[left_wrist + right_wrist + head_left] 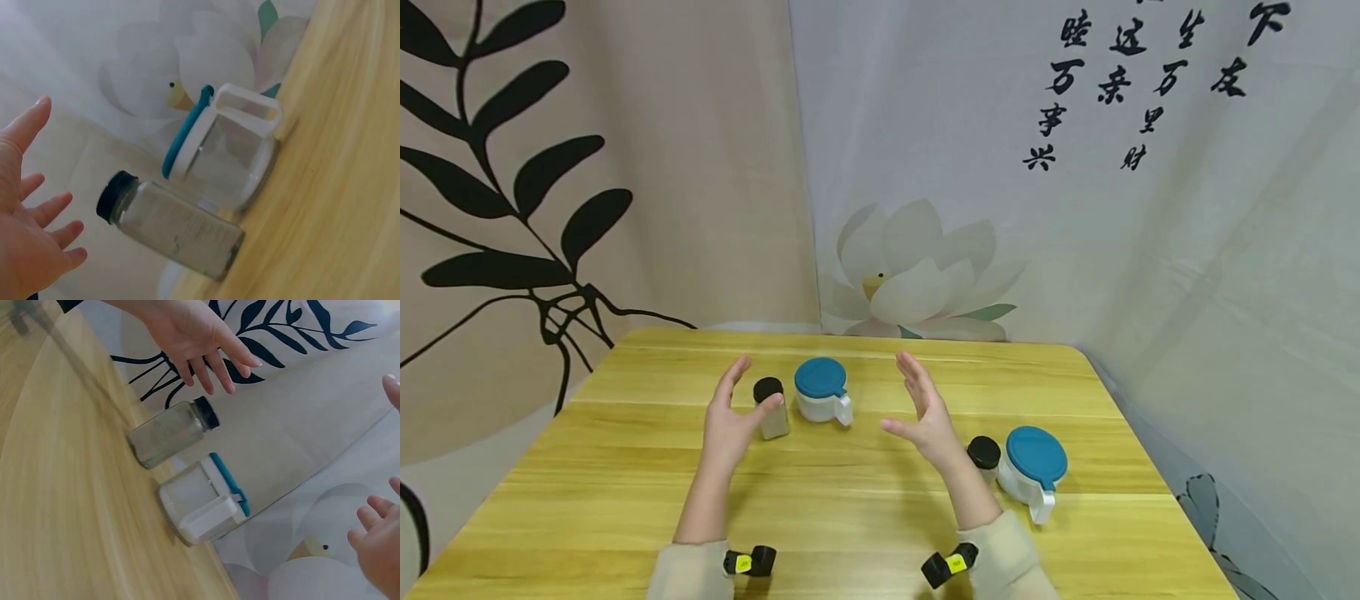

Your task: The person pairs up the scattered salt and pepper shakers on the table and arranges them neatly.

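My left hand is raised over the table, fingers spread and thumb apart, holding nothing. Nearest to it stands a clear square glass bottle with a black lid, upright and partly behind the thumb. Just right of that bottle is a clear jar with a blue lid and a white handle. My right hand also hovers with straight fingers, palm turned inward. Beside its forearm are a second black-lidded bottle, mostly hidden by the arm, and a second blue-lidded jar with a white handle.
All of these stand on a yellow wooden table. Behind it hang curtains, one with dark leaves, another with a pale lotus and black writing. The table's far edge lies just past the left jar.
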A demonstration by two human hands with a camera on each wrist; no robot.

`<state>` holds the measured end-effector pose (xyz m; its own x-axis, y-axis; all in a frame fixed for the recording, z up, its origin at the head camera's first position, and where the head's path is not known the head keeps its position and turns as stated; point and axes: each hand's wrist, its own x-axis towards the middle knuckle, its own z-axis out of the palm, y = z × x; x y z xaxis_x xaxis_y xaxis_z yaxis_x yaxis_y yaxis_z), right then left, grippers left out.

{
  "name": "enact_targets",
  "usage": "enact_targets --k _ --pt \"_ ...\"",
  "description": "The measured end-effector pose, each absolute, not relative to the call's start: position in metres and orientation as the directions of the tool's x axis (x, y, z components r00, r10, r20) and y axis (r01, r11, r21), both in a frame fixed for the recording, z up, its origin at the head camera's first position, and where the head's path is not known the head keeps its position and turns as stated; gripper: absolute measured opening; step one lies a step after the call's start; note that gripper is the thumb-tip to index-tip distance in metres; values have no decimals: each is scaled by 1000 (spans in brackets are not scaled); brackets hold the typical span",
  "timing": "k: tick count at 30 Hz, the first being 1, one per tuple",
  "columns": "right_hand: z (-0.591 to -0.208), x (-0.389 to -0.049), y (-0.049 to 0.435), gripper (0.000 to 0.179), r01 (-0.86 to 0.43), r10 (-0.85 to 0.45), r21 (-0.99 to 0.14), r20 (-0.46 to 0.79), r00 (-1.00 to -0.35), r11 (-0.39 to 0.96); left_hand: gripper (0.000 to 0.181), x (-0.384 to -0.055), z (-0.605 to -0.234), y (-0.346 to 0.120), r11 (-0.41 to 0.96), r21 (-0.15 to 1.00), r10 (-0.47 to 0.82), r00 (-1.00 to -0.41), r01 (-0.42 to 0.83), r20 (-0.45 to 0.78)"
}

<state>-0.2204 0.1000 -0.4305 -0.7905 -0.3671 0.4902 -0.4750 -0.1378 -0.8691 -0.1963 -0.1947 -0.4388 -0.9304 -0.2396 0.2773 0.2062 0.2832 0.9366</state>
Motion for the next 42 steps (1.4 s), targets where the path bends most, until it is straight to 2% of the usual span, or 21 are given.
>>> enact_targets --k 7,13,21,30,42 --pt "-438 -227 90 100 -444 -367 -891 444 -817 -89 85 -202 -448 -198 284 942 -224 -944 177 244" --pt "-424 -219 81 97 -420 -370 -905 412 -833 -63 85 -206 -454 -199 264 953 -227 -951 145 208" --pt "-425 -221 70 98 -380 -348 -925 361 -865 -16 84 -210 -463 -198 245 956 -234 -946 164 223" --pt "-434 -228 59 90 -323 -344 -946 302 -889 4 82 -217 -469 -195 215 965 -235 -951 149 200" --pt "-439 -236 46 87 -305 -317 -951 275 -908 49 82 -224 -479 -194 183 971 -244 -950 152 194"
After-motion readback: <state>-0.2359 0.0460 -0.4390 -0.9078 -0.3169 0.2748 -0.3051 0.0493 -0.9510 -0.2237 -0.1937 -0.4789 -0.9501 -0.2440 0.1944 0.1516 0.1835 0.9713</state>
